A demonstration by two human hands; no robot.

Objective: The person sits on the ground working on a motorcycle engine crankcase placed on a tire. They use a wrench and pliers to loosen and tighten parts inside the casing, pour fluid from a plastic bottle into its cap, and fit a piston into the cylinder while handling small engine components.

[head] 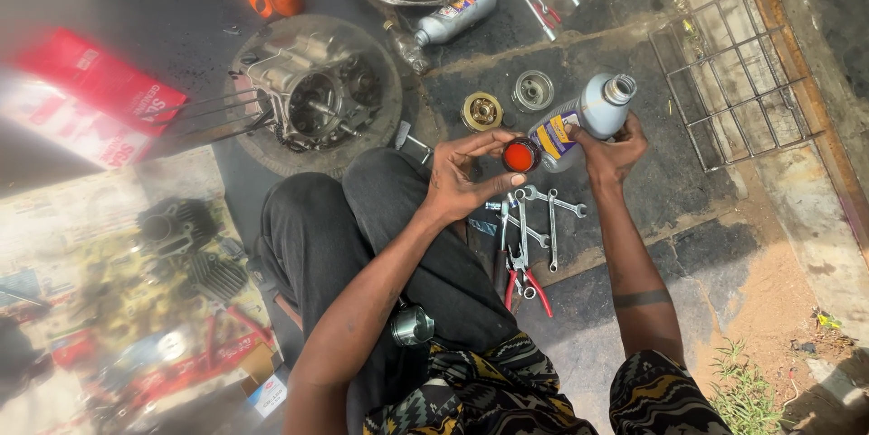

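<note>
Right hand (608, 156) is gripping the grey oil bottle (579, 118) closed-fisted, long axis tilting neck up-right, while left hand (463, 178) is pinching the red cap (520, 156) just beside its base.

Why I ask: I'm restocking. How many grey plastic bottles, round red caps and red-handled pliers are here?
Grey plastic bottles: 2, one in right hand
Round red cap, in left hand: 1
Red-handled pliers: 1
Total: 4
</note>
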